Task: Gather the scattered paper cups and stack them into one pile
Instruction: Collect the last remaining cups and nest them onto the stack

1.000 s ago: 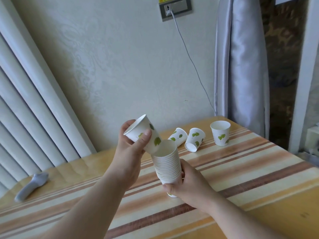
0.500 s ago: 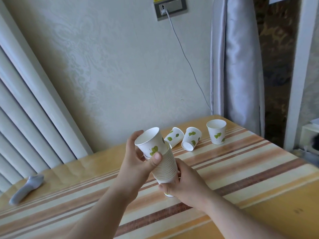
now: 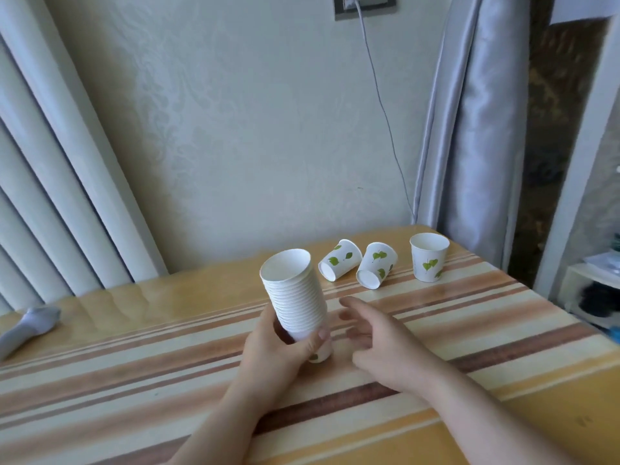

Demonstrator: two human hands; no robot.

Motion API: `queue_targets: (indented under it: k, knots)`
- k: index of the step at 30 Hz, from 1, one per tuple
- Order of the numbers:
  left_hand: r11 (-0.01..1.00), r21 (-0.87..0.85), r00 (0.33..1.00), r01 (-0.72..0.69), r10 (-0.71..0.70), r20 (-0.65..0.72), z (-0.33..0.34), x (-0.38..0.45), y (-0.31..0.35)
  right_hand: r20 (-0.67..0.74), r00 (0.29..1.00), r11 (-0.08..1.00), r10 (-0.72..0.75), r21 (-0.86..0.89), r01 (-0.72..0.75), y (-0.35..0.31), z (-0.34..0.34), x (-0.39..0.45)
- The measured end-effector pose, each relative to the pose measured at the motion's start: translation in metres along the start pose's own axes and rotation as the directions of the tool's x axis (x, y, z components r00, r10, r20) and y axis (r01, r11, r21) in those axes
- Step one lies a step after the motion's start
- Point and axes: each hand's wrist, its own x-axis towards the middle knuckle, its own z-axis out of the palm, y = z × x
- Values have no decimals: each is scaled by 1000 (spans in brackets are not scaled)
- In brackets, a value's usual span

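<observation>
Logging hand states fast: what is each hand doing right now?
Left hand: closed around the stack of cups.
Right hand: open, empty, fingers spread above the table.

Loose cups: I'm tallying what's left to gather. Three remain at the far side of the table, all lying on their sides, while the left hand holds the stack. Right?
Not quite. The head view shows two tipped cups, but the rightmost cup stands upright. The left hand does hold the stack.

Left hand [image 3: 278, 350] clasped; right hand [image 3: 385, 344] open (fingers [image 3: 355, 303] spread).
</observation>
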Motion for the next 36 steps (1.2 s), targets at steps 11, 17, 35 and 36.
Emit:
queue_targets:
  k: [11,17,35,36]
  knots:
    - [990,136,958,35,5,-288,-3,8,-8,-307,809,857,502,304,-416,-9,-58,84]
    - [995,77,966,58,-37,-256,-6,12,-14,-499,761,865,415,-43,-500,-8,-38,137]
    - [994,109,952,-4,37,-304,-4,9,-9,-330,941,390,78,879,276,-73,-34,92]
    - [993,120,952,0,37,-305,-3,10,-9,-289,957,412,-3,872,265,-79,-35,89]
